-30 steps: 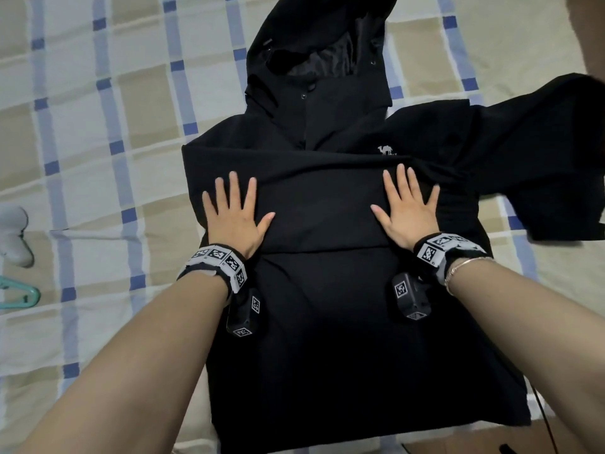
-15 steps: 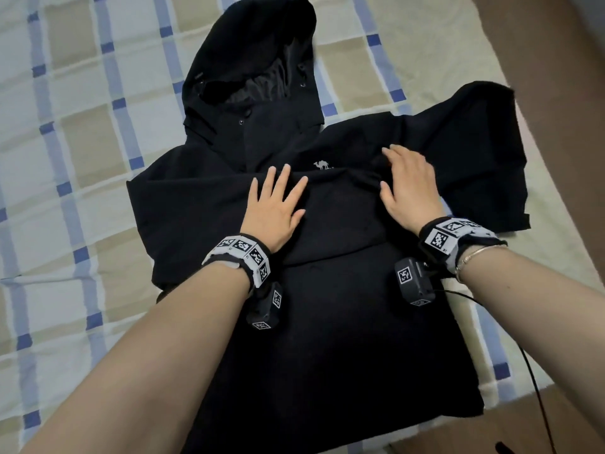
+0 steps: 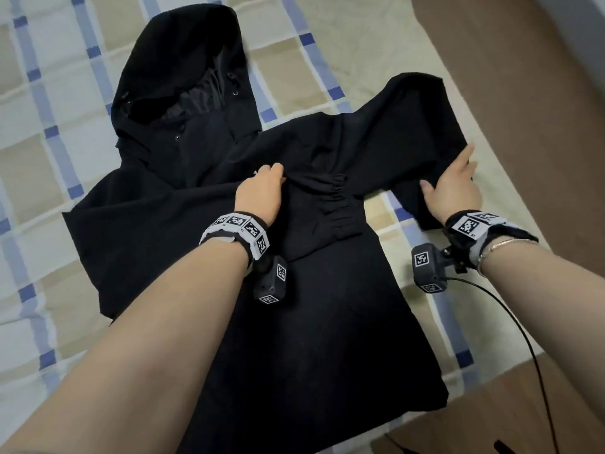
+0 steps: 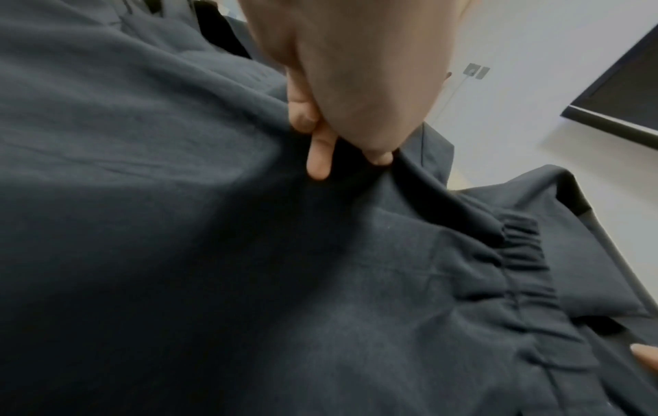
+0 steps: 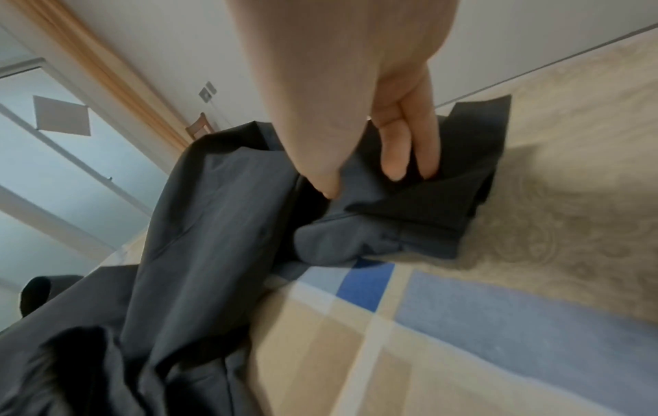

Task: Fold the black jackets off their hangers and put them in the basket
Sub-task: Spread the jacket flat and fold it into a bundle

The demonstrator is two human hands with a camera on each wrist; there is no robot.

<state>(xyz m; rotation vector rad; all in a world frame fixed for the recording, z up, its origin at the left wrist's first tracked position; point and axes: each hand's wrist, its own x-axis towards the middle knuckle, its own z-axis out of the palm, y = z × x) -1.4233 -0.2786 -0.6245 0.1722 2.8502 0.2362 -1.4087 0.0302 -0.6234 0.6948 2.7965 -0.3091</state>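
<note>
A black hooded jacket (image 3: 294, 322) lies face up on the bed, its hood (image 3: 183, 77) at the far end. One sleeve is folded across the chest, and its elastic cuff (image 3: 334, 198) shows near the middle. My left hand (image 3: 262, 188) rests on the chest beside that cuff, fingers curled, and pinches a fold of the fabric (image 4: 349, 164). The other sleeve (image 3: 419, 119) stretches out to the right. My right hand (image 3: 455, 188) grips its lower edge, thumb on top and fingers underneath (image 5: 359, 181). No hanger or basket is in view.
The bed carries a checked beige, white and blue sheet (image 3: 65, 93). Its right edge runs close past the sleeve, with brown floor (image 3: 523, 126) beyond. A black cable (image 3: 523, 339) trails from my right wrist camera over the bed's near corner.
Both hands lay flat on the chest. The left has slid to the middle and curled into the fabric; the right has moved out and taken hold of the right sleeve.
</note>
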